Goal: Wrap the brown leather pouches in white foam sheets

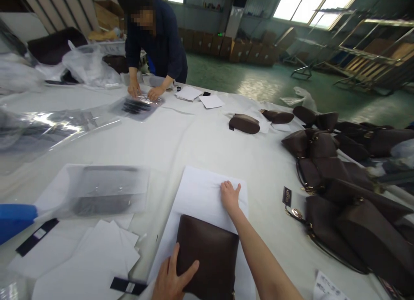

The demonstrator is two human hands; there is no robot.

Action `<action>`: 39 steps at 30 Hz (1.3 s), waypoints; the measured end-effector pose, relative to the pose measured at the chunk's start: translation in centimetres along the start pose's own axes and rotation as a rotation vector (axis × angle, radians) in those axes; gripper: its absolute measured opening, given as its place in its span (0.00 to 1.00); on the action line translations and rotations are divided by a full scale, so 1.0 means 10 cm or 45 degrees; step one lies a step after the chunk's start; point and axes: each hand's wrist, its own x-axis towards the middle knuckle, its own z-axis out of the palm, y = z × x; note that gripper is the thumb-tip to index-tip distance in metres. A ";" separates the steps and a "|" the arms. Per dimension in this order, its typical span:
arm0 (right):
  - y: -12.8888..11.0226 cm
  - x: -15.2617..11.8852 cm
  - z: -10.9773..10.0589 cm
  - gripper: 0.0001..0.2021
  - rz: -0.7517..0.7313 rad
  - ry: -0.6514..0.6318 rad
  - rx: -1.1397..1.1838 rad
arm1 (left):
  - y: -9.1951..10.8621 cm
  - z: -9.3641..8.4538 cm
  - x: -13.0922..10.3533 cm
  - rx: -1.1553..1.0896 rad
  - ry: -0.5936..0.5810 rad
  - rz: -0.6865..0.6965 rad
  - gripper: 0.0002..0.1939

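Note:
A flat dark brown leather bag (pixel 208 257) lies on sheets of white paper (pixel 197 190) at the near middle of the table. My left hand (pixel 174 274) rests on the bag's left side, thumb and fingers spread apart. Beyond the bag, my right hand (pixel 230 194) presses on the upper part of the paper, its fingers slightly bent and its thumb held apart. Small creases show in the paper by those fingertips. The bag's near end runs out of view.
Several brown bags (pixel 326 175) crowd the right side, one with a black hang tag (pixel 286 196). White sheets (pixel 93 257), a clear plastic sleeve (pixel 106 190) and a blue object (pixel 16 220) are on the left. Across the table, a co-worker (pixel 158 41) handles a plastic-wrapped stack (pixel 139 105).

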 end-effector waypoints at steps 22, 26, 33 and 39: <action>-0.39 -1.78 -0.82 0.27 -0.597 0.072 0.468 | -0.02 -0.04 0.29 -0.074 -0.081 0.035 0.50; -0.35 -1.90 -0.56 0.21 -0.623 0.267 0.311 | -0.02 -0.07 0.34 -0.103 -0.103 0.025 0.49; -0.30 -2.10 -0.19 0.26 -0.647 0.405 0.097 | 0.01 -0.14 0.43 -0.107 -0.142 -0.011 0.46; -0.30 -2.16 -0.11 0.26 -0.646 0.370 0.026 | -0.04 -0.29 0.11 -0.072 0.039 0.039 0.38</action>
